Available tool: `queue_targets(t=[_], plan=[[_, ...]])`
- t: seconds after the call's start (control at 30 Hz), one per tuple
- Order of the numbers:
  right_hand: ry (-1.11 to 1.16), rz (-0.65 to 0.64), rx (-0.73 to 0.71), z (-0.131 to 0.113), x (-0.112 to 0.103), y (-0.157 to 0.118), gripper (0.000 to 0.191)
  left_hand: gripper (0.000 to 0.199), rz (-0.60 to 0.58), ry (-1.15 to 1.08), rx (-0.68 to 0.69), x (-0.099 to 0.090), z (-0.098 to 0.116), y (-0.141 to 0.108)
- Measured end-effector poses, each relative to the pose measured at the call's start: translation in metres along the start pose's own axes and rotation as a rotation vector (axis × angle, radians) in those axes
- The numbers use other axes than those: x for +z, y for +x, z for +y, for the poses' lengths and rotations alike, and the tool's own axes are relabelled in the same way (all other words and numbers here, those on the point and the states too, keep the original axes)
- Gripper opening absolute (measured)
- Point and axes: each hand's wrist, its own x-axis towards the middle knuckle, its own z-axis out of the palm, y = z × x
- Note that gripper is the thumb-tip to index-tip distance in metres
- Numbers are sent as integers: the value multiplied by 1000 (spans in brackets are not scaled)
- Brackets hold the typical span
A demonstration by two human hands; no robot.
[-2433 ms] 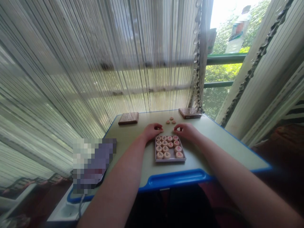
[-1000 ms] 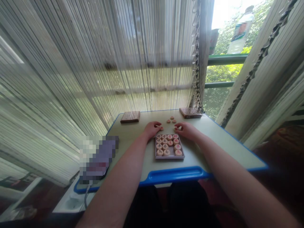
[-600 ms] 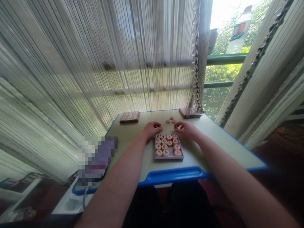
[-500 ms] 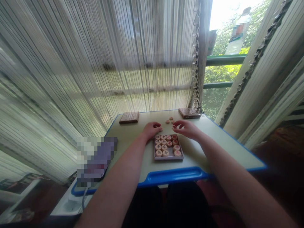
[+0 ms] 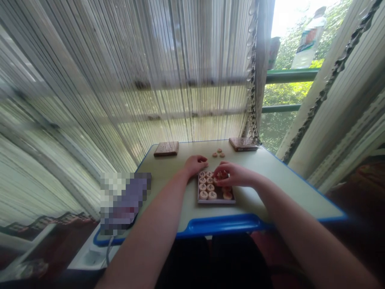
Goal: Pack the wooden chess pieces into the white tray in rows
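A shallow square box (image 5: 217,202) of round wooden Chinese chess pieces lies on the table. Black-marked pieces (image 5: 212,195) fill its left columns, and a piece (image 5: 227,195) sits in its near right corner. My right hand (image 5: 230,175) is over the box's right half, fingers closed in a pinch around a Chinese chess piece; it hides several pieces below it. My left hand (image 5: 196,164) rests by the box's far left corner, fingers curled together; what they hold, if anything, cannot be made out. Beyond the hands are three loose pieces (image 5: 219,151).
A flat brown box (image 5: 166,149) lies at the table's far left, another brown box (image 5: 243,144) at the far right. A blurred-out purple object (image 5: 129,200) is at the left edge. The blue tray rim (image 5: 224,224) runs along the near edge. String curtains (image 5: 180,100) hang behind.
My right hand has moved from beside the loose pieces toward me, over the box's right side. My left hand stays at the box's far left corner. The view has shifted slightly.
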Motion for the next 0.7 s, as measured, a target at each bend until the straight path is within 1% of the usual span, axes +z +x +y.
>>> queue_targets(t=[0.1, 0.17, 0.47, 0.7], plan=[[-39, 14, -10, 1, 2, 1, 27, 32, -3, -83, -27, 0, 1, -1], [-65, 30, -12, 1, 3, 1, 26, 32, 2, -100, -32, 0, 2, -1], [-96, 39, -35, -1, 3, 2, 27, 33, -5, -83, -27, 0, 7, -4], [-116, 47, -32, 0, 4, 2, 27, 29, -19, -18, -17, -2, 6, -3]])
